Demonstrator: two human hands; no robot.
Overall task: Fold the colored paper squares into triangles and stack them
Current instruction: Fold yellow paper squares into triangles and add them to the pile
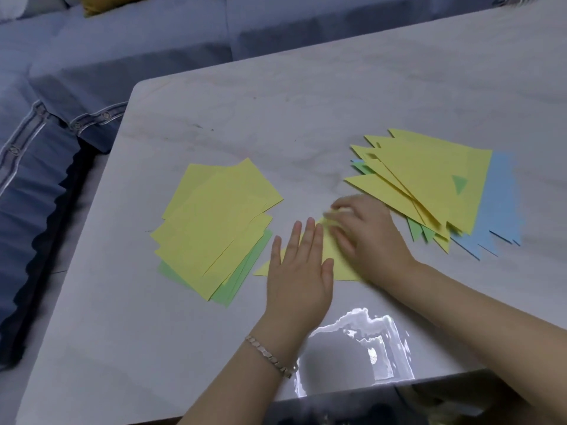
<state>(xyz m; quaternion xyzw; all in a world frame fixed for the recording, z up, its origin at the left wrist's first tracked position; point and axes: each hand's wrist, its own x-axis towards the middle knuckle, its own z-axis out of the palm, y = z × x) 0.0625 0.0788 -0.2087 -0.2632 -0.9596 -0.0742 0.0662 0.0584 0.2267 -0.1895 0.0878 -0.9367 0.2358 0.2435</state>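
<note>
A yellow paper folded into a triangle lies on the white table in front of me. My left hand rests flat on its left half, fingers spread. My right hand presses on its upper right part, blurred, with fingertips near the top corner. To the left lies a pile of unfolded squares, yellow on top and green beneath. On the right sits a stack of folded triangles, yellow over green and blue ones.
A blue sofa runs along the table's left and far sides. The table's rounded far-left corner is near the sofa. A bright light reflection shows on the table near my wrists. My left wrist wears a bracelet.
</note>
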